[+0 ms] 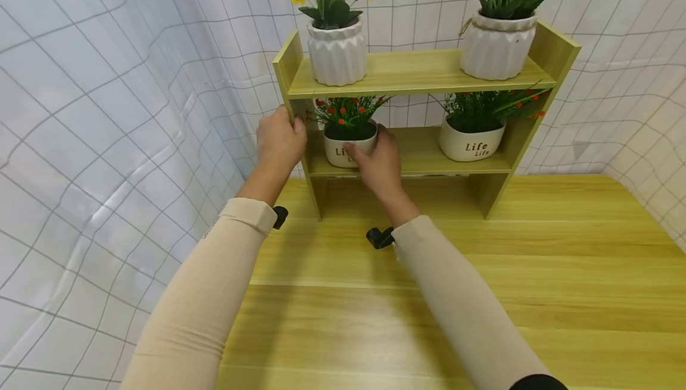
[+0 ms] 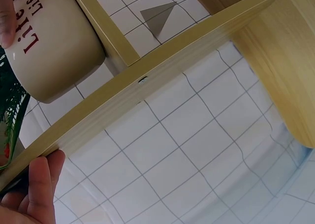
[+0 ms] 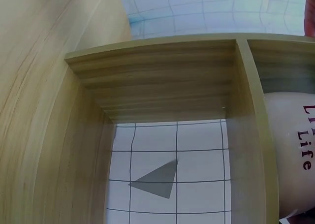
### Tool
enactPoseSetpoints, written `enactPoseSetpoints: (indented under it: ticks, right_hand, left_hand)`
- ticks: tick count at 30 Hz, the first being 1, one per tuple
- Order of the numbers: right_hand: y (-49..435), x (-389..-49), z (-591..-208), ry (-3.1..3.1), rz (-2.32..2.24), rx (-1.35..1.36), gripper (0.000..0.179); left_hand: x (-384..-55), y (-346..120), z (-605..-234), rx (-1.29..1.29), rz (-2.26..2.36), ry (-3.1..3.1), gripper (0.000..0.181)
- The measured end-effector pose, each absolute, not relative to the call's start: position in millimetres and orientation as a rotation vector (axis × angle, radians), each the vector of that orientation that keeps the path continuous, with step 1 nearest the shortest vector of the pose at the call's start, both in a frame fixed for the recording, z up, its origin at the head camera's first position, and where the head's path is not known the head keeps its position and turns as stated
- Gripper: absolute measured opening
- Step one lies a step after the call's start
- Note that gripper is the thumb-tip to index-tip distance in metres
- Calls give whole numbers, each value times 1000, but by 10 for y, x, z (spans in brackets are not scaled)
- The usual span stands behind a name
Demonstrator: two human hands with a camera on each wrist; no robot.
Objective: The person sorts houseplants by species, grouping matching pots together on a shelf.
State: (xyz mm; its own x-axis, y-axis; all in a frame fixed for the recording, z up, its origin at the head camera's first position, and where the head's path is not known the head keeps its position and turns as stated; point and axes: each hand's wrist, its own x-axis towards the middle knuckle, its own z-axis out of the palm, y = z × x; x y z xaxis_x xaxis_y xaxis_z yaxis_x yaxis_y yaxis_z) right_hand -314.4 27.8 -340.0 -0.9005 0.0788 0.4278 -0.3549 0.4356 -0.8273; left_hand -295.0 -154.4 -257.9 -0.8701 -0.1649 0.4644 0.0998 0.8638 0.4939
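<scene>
My left hand point(image 1: 280, 142) grips the left side panel point(image 1: 290, 59) of a light wooden shelf. Its fingers point(image 2: 40, 184) show on the panel's edge in the left wrist view. My right hand point(image 1: 383, 162) holds a white oval pot point(image 1: 330, 150) lettered "Life", thumb on its front and the other fingers at its right side, partly hidden. Green leaves and small red flowers point(image 1: 343, 113) fill this pot, which sits at the left end of the middle shelf. In the right wrist view only part of the pot point(image 3: 291, 145) shows.
A similar "Life" pot point(image 1: 471, 143) stands at the middle shelf's right end. Above, two ribbed white pots point(image 1: 337, 56) point(image 1: 498, 47) hold yellow flowers. The shelf stands on a wooden table point(image 1: 343, 318), with grid-patterned sheeting point(image 1: 64, 140) behind and to the left.
</scene>
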Motion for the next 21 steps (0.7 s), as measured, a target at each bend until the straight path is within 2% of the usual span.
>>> enactPoseSetpoints:
  ticks: [21]
  right_hand:
    - [282,-3230,-3448,-2260,1445,214,82]
  left_hand:
    - [-2956,-1533,-2598,45,-703,-2535,29]
